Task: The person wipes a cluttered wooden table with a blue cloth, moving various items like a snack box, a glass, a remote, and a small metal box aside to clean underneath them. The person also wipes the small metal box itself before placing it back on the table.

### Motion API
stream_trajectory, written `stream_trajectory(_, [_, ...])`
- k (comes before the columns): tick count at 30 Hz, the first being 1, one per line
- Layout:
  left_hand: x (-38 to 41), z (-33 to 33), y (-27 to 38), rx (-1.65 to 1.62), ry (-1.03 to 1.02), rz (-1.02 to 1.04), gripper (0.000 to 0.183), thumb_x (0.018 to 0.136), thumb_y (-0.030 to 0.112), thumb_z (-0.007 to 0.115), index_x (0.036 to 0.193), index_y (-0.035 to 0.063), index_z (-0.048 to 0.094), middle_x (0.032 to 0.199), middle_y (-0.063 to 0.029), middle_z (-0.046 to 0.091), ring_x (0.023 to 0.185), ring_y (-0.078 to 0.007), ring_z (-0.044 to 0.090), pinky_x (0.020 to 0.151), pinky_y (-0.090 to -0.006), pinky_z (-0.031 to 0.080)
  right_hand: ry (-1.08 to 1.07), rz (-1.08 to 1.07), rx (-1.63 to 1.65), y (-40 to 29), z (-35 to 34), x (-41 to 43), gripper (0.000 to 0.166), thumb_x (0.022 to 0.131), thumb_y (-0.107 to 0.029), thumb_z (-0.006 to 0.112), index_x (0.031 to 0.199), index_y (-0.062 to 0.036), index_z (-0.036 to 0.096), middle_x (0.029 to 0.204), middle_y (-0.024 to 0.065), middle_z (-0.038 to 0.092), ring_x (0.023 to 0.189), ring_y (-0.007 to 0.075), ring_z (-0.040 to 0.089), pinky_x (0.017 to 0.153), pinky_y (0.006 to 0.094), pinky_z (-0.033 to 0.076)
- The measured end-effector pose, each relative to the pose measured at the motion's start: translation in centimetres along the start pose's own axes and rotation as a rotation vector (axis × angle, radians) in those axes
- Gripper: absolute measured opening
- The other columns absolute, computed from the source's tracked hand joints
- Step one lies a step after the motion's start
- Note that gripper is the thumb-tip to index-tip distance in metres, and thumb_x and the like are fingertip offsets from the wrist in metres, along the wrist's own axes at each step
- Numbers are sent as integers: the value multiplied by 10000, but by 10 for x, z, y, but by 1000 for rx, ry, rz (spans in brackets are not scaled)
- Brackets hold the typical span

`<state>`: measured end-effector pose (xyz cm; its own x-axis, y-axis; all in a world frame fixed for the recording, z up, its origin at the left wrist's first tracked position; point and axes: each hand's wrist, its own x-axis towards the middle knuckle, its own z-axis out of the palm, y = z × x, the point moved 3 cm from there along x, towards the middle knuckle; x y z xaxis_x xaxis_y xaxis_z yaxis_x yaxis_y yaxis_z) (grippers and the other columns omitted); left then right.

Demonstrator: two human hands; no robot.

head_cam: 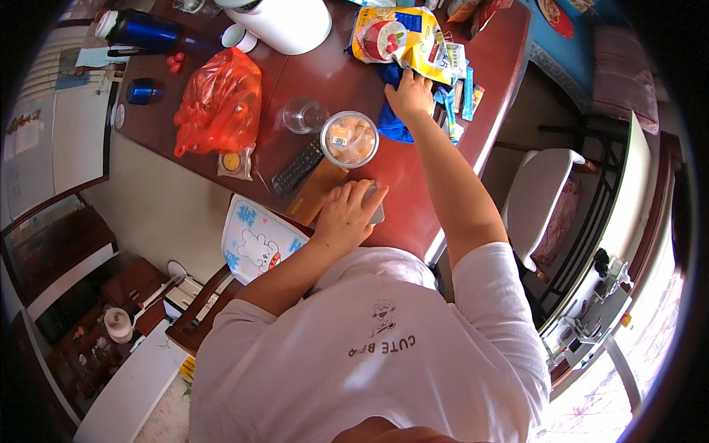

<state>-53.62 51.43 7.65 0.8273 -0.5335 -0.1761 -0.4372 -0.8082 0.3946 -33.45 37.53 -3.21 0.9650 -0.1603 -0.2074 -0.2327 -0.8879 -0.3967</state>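
Note:
My left hand (346,213) lies palm down at the table's near edge, its fingers curled over a small grey flat object (378,213), beside a brown box (316,194). Farther forward, my right hand (412,97) reaches to a yellow food bag (376,36) and the blue bag or cloth (394,123) below it; its fingertips are partly hidden at the yellow bag's edge, so its grip is unclear. Between the hands stands a round clear tub (349,139) of packaged snacks. A black remote control (296,166) and a clear glass (304,114) are left of the tub.
A red plastic bag (221,105), a blue thermos (144,27), a white mug (239,37) and a white appliance (282,25) stand on the table's left side. Small packets (468,94) lie by the right edge. A chair (537,205) is to the right.

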Motion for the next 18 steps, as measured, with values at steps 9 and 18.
stream_trajectory(9, [-6, 4, 1, 10, 29, 8, 777, 638, 161, 757, 1335, 149, 412, 1225, -94, 438, 1112, -287, 463, 921, -429, 396, -26, -277, -100, 14, 20, -63, 562, 800, -107, 550, 1349, -100, 435, 1457, 158, 342, 1343, 324, 323, 1047, 383, 379])
stream_trajectory(18, [0, -7, 10, 17, 62, 77, 733, 638, 153, 749, 1309, 150, 453, 1225, -97, 449, 1118, -289, 471, 916, -422, 407, -53, -319, -27, 66, 11, -184, 545, 773, -62, 553, 1312, -87, 482, 1452, 134, 354, 1343, 304, 333, 1016, 396, 404])
